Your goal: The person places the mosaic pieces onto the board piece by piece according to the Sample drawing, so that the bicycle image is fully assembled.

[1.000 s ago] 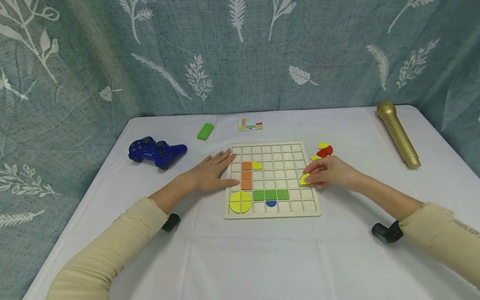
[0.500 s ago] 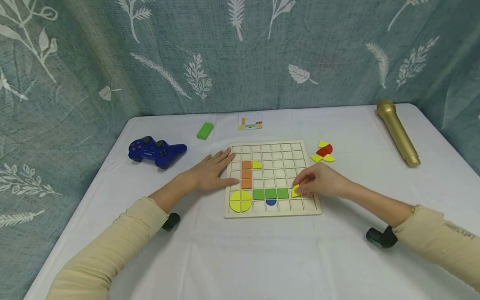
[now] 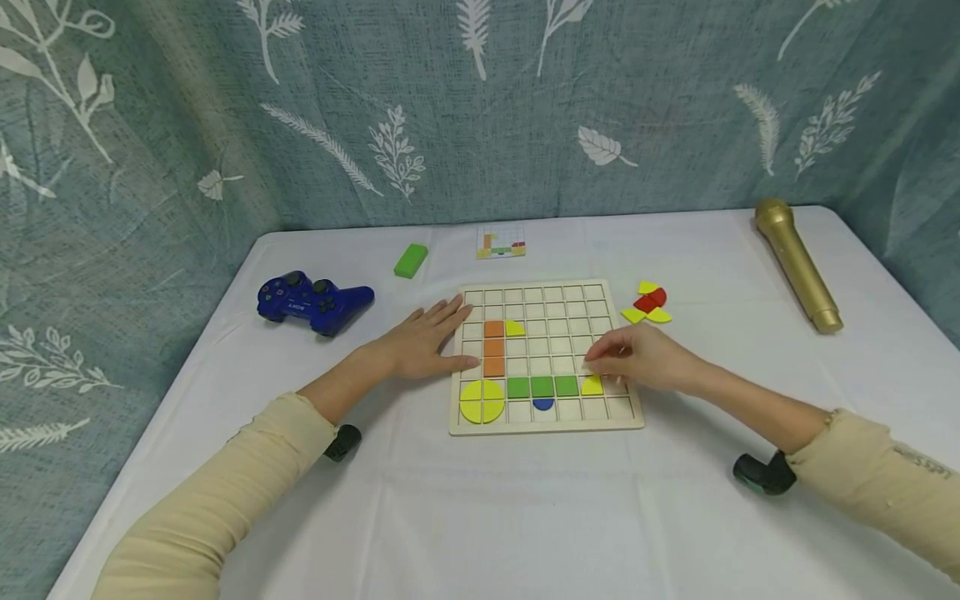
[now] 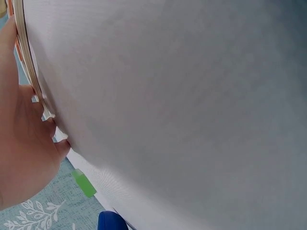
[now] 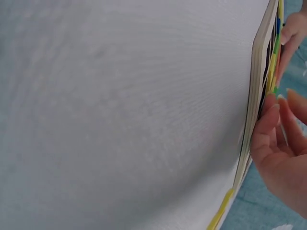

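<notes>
A wooden grid board (image 3: 525, 431) lies on the white table. My left hand (image 3: 426, 346) rests flat on its left edge, fingers straight; the left wrist view shows that hand (image 4: 29, 143) against the board's side. A yellow quarter-circle tile (image 3: 592, 387) sits in the cell right of the row of green square tiles (image 3: 542, 387). Just above it hovers my right hand (image 3: 648, 358), fingers loosely bent, with nothing visible between them. Orange tiles (image 3: 493, 348), another yellow tile (image 3: 514, 329), a yellow circle of tiles (image 3: 471, 414) and a blue half-circle tile (image 3: 543, 404) are also on the board.
Loose red and yellow tiles (image 3: 649, 300) lie right of the board. Behind it is a small pattern card (image 3: 501, 244), with a green block (image 3: 410, 261) to its left. A blue game controller (image 3: 315, 304) lies left, a gold microphone (image 3: 798, 267) right.
My right hand carried the yellow quarter-circle tile from the board's right edge left and nearer, into the cell beside the green tiles, and let it go. My left hand stayed still.
</notes>
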The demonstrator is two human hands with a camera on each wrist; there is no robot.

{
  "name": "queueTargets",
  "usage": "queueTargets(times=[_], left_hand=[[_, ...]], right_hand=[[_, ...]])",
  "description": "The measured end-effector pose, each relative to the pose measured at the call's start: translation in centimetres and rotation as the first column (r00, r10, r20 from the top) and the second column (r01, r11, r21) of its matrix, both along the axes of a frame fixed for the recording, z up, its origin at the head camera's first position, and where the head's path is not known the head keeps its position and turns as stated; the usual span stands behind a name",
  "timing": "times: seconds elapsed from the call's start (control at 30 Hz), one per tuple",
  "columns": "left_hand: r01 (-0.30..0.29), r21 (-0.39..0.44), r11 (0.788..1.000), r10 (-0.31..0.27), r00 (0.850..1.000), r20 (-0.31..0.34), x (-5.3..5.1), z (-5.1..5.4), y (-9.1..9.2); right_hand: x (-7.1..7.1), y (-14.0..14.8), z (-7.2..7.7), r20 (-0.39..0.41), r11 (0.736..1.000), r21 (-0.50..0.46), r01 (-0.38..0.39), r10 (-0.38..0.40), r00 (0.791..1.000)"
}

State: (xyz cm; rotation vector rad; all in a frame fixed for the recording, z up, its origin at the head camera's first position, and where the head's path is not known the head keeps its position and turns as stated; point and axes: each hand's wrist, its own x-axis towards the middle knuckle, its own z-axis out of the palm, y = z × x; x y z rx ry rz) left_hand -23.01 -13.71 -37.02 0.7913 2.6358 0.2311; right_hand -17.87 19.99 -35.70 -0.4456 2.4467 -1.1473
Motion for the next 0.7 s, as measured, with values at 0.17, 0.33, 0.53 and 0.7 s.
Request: queueTargets(times=[0.17, 0.33, 0.53, 0.7], left_hand=[[0.000, 0.002, 1.000, 0.000, 1.000, -0.003, -0.1, 0.0, 0.0], [0.001, 0.001, 1.000, -0.001, 1.000, -0.008, -0.1, 0.0, 0.0], [0.004, 0.006, 1.000, -0.004, 1.000, -0.010, -0.1, 0.1, -0.1], [0.003, 0.000, 1.000, -0.003, 1.000, -0.003, 0.0, 0.1, 0.0]], right_hand=[[-0.3, 0.0, 0.1, 0.096, 0.999, -0.033, 0.012, -0.009, 0.995], [-0.6, 0.1, 0.2, 0.161, 0.998, -0.054, -0.019, 0.028, 0.987], [-0.9, 0.3, 0.2, 0.177, 0.997, -0.060, -0.049, 0.059, 0.982], [-1.3, 1.1, 0.2, 0.228, 0.991, -0.128, -0.030, 0.059, 0.972]])
